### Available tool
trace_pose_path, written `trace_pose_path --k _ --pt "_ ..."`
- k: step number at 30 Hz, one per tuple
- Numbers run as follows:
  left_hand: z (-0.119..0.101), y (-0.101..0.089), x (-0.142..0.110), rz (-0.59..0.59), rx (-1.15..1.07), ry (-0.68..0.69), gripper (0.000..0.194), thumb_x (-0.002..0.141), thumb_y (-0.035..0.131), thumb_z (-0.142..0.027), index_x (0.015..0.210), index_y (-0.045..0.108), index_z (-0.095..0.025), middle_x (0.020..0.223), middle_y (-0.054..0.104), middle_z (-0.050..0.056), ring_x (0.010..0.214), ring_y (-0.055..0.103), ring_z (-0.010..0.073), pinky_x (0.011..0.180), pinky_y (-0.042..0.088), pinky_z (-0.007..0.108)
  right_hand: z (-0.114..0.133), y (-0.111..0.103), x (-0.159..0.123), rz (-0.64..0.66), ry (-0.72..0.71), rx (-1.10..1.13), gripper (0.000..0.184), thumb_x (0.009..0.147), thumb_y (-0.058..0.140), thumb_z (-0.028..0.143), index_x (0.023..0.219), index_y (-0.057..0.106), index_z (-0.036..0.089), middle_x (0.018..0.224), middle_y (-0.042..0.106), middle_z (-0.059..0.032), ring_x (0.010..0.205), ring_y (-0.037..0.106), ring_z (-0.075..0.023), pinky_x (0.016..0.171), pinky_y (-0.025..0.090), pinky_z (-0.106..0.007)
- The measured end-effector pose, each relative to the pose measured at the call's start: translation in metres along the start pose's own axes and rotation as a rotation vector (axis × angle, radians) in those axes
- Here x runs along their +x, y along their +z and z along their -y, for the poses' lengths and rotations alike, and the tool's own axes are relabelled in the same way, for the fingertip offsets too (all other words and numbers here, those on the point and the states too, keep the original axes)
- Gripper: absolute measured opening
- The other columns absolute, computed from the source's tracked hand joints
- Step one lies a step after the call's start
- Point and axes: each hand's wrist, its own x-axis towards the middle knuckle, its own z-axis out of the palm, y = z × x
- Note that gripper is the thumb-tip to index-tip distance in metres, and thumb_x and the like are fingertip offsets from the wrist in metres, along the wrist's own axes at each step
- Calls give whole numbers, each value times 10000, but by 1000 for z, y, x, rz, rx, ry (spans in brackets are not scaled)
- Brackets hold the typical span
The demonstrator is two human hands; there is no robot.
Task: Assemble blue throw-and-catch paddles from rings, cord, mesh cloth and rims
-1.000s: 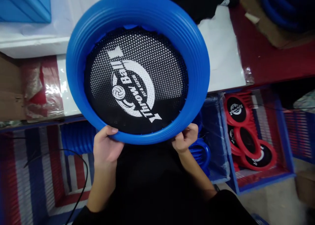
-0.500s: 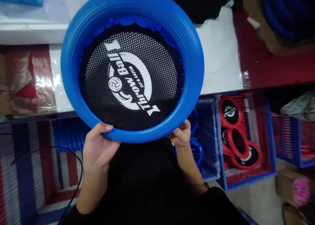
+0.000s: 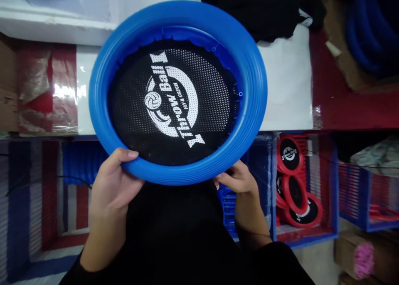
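Observation:
A large blue plastic ring [image 3: 251, 85] fills the upper middle of the head view, tilted toward me. Inside it a black mesh net [image 3: 131, 97] carries a white "Throw Ball" print. The net's scalloped edge runs round the inner wall, where small loops show at the upper right. My left hand [image 3: 114, 181] grips the near-left rim, thumb on top and fingers hidden underneath. At the near-right rim my right hand [image 3: 238, 179] is closed on the edge from below, its fingertips partly out of sight.
Behind the ring is a white work surface [image 3: 286, 81] with black cloth [image 3: 268, 10]. A blue crate [image 3: 333, 193] at right holds red rings with black nets. Blue rings [image 3: 82, 162] stack at lower left. A cardboard box [image 3: 346, 64] with blue rings sits at upper right.
The ring has come slightly down and right in view, and tilts a little more. Both hands keep their places on its near rim. The background has shifted with the camera.

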Motion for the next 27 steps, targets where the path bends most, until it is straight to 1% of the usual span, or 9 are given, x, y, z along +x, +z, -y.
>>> trace_pose_path --k 3,5,7,10,14,18,21,24,27 --pt "-1 -1 1 5 -6 11 487 662 686 -61 1057 756 -337 1093 819 -28 1261 702 305 1053 636 446 2 1 0 41 77 -140 387 1035 633 243 1420 659 265 690 691 40 617 700 -149 708 615 -288" --pt "-2 -2 1 4 -1 10 495 666 693 -61 1075 754 -333 1107 818 -27 1263 699 305 1062 632 452 0 4 1 18 82 -236 459 1018 668 275 1476 636 271 748 722 15 745 739 -183 835 639 -345" --pt "-1 -2 1 0 6 -3 510 661 699 -57 1085 753 -336 1116 817 -29 1271 694 305 1073 625 454 -3 8 -1 -12 101 -193 474 1010 681 313 1480 641 270 769 741 1 800 752 -201 854 648 -365" --pt "0 -2 1 -14 7 -3 512 646 713 -63 1070 759 -346 1101 819 -27 1283 687 313 1081 621 452 -9 19 -6 -46 214 50 436 1036 615 360 1452 668 240 703 730 4 618 703 -163 640 635 -295" --pt "5 -1 2 -14 6 15 503 636 742 -82 1065 771 -343 1075 820 -17 1281 690 317 1105 607 446 -12 32 -12 -175 354 336 468 1018 555 495 1271 785 174 590 697 -15 397 563 -130 382 487 -234" --pt "9 -1 4 -41 19 18 528 629 735 -80 1085 774 -344 1032 819 -30 1247 711 304 1126 591 449 -16 40 -12 -372 417 261 384 992 618 480 1103 849 194 421 572 29 303 467 -108 332 408 -211" --pt "11 0 3 -60 19 1 512 628 729 -82 1067 774 -342 1003 819 -28 1245 712 320 1128 588 465 -18 43 -10 -487 409 224 295 922 747 458 1050 868 222 355 486 64 268 426 -96 317 377 -207" --pt "11 0 3 -44 11 19 469 640 727 -87 1032 769 -340 1007 821 -32 1281 692 333 1134 583 470 -17 46 -2 -586 427 304 256 856 833 449 997 880 241 335 448 78 246 378 -84 288 340 -204" --pt "11 2 3 -39 16 34 438 649 733 -82 1009 762 -329 1014 820 -36 1291 684 329 1143 575 463 -12 47 9 -620 435 388 229 819 869 451 913 885 242 321 431 78 233 339 -67 275 315 -191"
